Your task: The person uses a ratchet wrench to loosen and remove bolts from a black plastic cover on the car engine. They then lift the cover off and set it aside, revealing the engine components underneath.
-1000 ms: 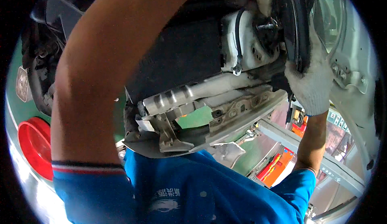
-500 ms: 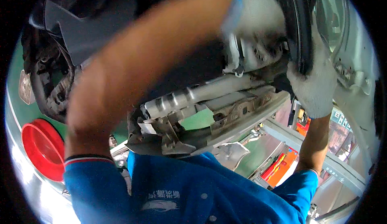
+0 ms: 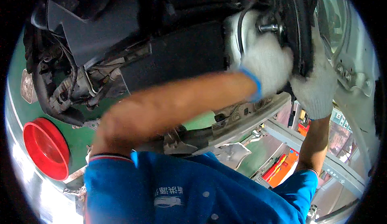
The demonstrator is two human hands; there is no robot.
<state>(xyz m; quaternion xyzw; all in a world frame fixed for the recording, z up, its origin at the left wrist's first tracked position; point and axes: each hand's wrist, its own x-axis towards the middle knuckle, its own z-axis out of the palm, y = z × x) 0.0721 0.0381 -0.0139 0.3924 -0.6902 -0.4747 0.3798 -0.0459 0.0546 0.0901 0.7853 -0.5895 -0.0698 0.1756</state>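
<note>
My left hand (image 3: 268, 64), in a white knitted glove, is blurred but curled closed just below a shiny socket (image 3: 267, 28). It seems to grip the handle of the ratchet wrench (image 3: 281, 33) whose round head joins that socket; most of the handle is hidden. Against a long black car part (image 3: 297, 30) standing upright on the right, my gloved right hand (image 3: 315, 80) is closed round its edge, the fingers partly hidden behind it. A light metal body panel (image 3: 234, 32) and a thin black cable (image 3: 240, 34) lie beside the socket.
Dark engine-bay covers (image 3: 94, 30) fill the upper left. Across the front runs a dirty metal crossmember (image 3: 242, 117), close to my body. A red basin (image 3: 46, 149) stands on the green floor at left. An orange-red toolbox (image 3: 282, 169) and a grey lift beam (image 3: 282, 135) are lower right.
My left hand has swung down toward me from the upper part of the bay, uncovering the socket and ratchet head. My right hand keeps its hold on the black part.
</note>
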